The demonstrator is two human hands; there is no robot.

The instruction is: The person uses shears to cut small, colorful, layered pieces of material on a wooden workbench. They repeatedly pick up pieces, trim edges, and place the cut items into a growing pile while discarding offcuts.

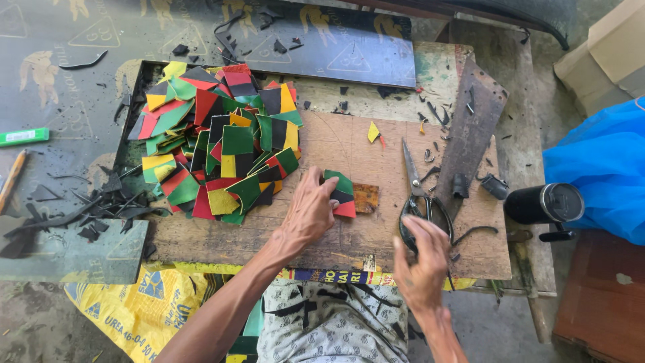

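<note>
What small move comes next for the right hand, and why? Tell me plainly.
Probably close the right hand on the scissors: its fingers already hover at the handles, which lie on the wooden board, while the left hand pins a green, black and red piece flat, seemingly ready for cutting.

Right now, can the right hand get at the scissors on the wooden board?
Probably yes. The right hand hovers open at the handles of the scissors, with nothing lying between them. The left hand is off to the side, pressing a coloured patch on the wooden board.
</note>
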